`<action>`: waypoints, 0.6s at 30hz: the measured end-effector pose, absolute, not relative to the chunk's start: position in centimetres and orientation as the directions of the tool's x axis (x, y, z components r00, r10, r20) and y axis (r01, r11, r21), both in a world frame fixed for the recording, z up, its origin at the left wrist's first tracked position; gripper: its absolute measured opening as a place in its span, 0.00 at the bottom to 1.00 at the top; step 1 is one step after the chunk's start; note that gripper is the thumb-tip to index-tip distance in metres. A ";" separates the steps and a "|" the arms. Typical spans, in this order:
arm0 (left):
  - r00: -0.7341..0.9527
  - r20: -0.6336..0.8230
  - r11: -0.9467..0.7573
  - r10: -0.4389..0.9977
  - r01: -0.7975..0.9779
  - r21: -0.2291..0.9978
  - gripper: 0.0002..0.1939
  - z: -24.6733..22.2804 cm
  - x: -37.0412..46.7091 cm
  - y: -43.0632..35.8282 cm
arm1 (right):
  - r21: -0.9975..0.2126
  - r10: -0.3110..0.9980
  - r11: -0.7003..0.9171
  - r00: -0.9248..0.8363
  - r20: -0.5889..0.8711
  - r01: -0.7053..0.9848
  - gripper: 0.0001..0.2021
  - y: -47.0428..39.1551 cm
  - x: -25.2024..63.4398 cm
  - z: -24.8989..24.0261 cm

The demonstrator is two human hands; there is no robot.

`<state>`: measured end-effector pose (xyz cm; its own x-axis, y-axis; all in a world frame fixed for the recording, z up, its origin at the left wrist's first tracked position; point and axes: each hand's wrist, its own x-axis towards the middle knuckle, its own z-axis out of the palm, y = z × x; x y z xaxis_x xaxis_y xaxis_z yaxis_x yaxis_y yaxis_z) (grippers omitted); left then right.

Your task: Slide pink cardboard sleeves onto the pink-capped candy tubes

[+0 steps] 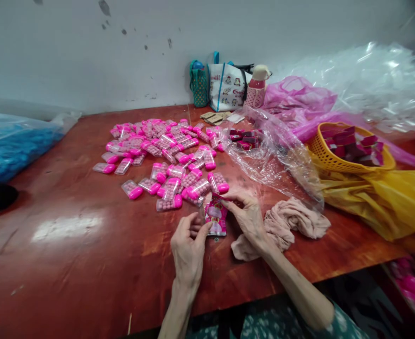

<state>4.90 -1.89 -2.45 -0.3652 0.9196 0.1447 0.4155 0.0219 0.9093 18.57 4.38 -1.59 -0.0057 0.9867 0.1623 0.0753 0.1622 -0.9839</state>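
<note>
A small pink and dark-red printed packet (216,219) is between my two hands, low over the table's front part. My right hand (248,216) pinches its upper right corner with thumb and fingers. My left hand (189,238) has its fingers curled and its thumb on the packet's lower left edge. Just beyond the packet lies a loose pile of clear candy containers with pink caps (170,188), filled with small pink balls. A crumpled beige cloth (288,221) lies beside my right wrist.
A clear plastic bag (274,155) with dark-red packets lies to the right. Farther right, a yellow basket (355,162) of similar pieces sits on yellow plastic (387,197). A printed bag (227,87) and a bottle (257,87) stand by the wall. A blue-filled bag (17,146) is left.
</note>
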 end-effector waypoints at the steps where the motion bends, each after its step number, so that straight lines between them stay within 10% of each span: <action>1: -0.394 0.180 -0.005 0.901 0.406 0.914 0.16 -2.2 4.7 -1.8 | -0.988 0.988 0.152 -0.019 0.151 0.040 0.05 4.1 18.6 -1.3; 18: -0.337 -0.181 0.078 0.924 -0.299 0.951 0.07 -1.0 4.9 0.9 | -0.960 0.992 -0.084 -0.115 -0.055 -0.267 0.09 1.8 16.9 -0.7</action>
<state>4.93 0.87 -1.02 -0.3366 0.9240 -0.1813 -0.2988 0.0778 0.9511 16.89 1.81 -0.75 -0.1152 0.9918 -0.0550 -0.2672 -0.0842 -0.9600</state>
